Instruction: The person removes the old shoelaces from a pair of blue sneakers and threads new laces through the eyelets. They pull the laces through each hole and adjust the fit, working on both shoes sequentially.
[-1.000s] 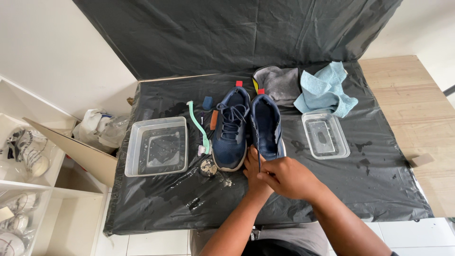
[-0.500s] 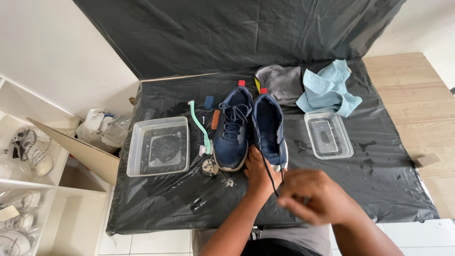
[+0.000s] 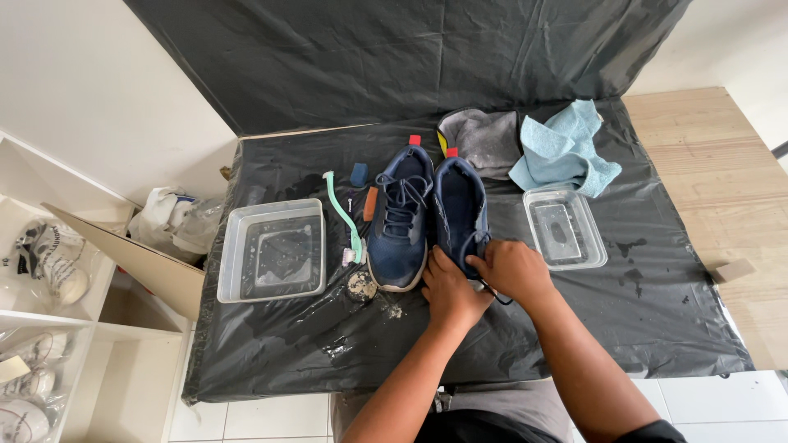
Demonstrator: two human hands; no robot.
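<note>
The bench (image 3: 673, 328), draped in black plastic sheeting, carried everything, and wet patches showed near its right edge. Toward the left edge sat a large clear tub (image 3: 271, 250) with water in it; a smaller clear tub (image 3: 565, 228), also wet inside, sat right of the shoes. At the back edge lay a grey cloth (image 3: 486, 141) and, touching it on the right, a crumpled light blue cloth (image 3: 566, 148).

In the middle stood a pair of navy sneakers, toes toward the person. The left sneaker (image 3: 402, 217) was fully laced and nobody was touching it. The right sneaker (image 3: 461, 205) looked open down the throat, with no lacing that I could make out, and a dark lace (image 3: 496, 295) trailed out from under the hands at its toe end.

Both hands worked at that toe end. The left hand (image 3: 447, 287) pressed against the shoe's front, fingers curled together around it. The right hand (image 3: 510, 267) sat just beside it, fingers pinched on the lace.

Between the big tub and the laced shoe lay a green toothbrush (image 3: 341, 215), with a small round brush (image 3: 361, 285) near its head.

I judged the unlacing about done on one shoe, not begun on the other, and the washing yet to come.
</note>
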